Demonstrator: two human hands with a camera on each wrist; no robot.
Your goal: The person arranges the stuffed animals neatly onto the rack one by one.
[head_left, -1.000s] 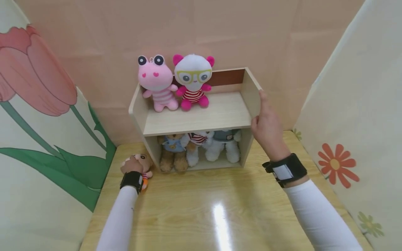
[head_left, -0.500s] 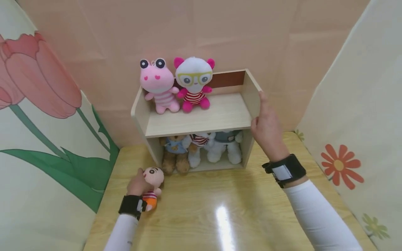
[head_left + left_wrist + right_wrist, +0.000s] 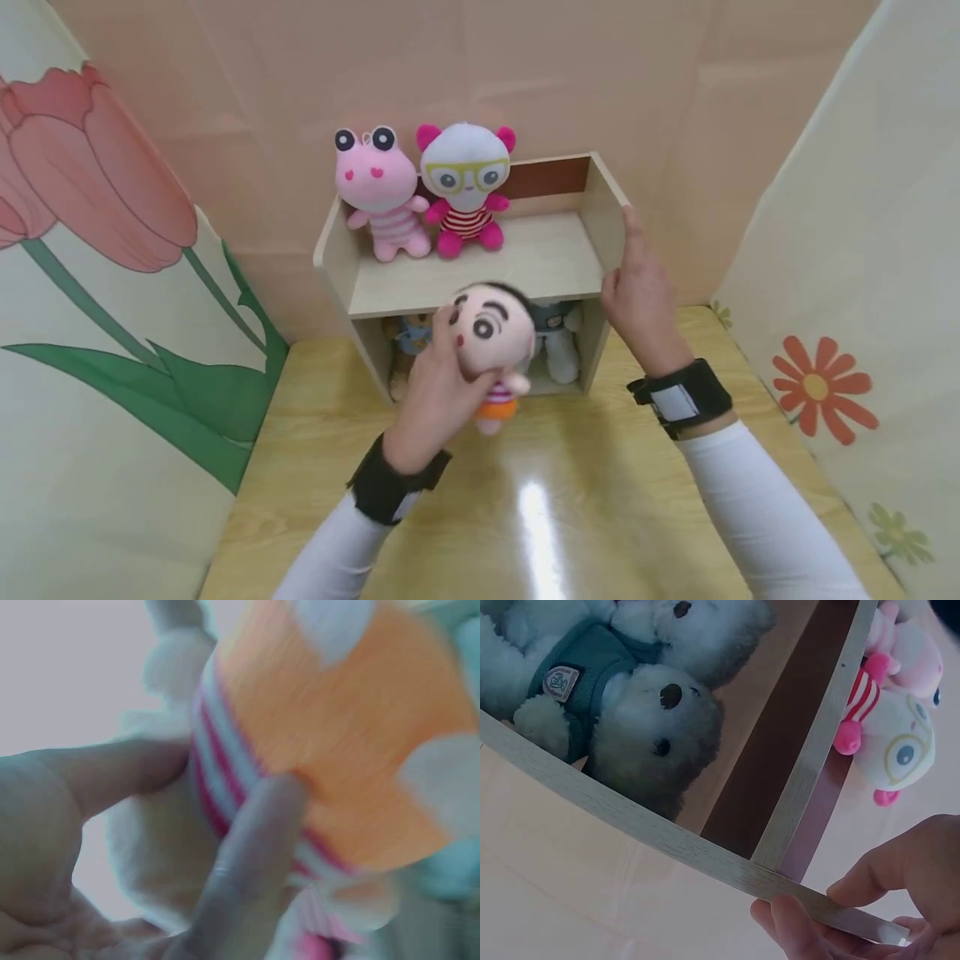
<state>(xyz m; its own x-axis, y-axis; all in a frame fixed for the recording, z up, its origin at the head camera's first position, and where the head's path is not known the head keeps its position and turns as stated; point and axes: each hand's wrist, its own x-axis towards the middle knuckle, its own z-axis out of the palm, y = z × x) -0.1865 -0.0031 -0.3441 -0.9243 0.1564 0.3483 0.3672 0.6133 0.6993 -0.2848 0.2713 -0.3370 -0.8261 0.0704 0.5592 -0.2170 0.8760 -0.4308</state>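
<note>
My left hand [image 3: 435, 398] holds a plush doll [image 3: 501, 337] with thick black eyebrows, a striped top and orange shorts, raised in front of the shelf. In the left wrist view, the thumb and fingers press round its striped waist, beside the orange shorts [image 3: 360, 727]. My right hand [image 3: 647, 310] grips the right side panel of the small wooden shelf [image 3: 547, 254], thumb on one face and fingers on the other in the right wrist view. On the upper board sit a pink frog-like plush [image 3: 375, 187] and a white-and-pink panda plush [image 3: 465, 179] with yellow glasses.
Several plush bears stand in the lower compartment, among them a white bear [image 3: 649, 727] in a teal top; the doll partly hides them in the head view. The shelf stands on a wooden table [image 3: 600, 500] against a peach backdrop [image 3: 600, 75], between flower-printed side panels.
My left hand has lifted the doll from the table left of the shelf and brought it right and up before the shelf. The right hand has stayed on the side panel.
</note>
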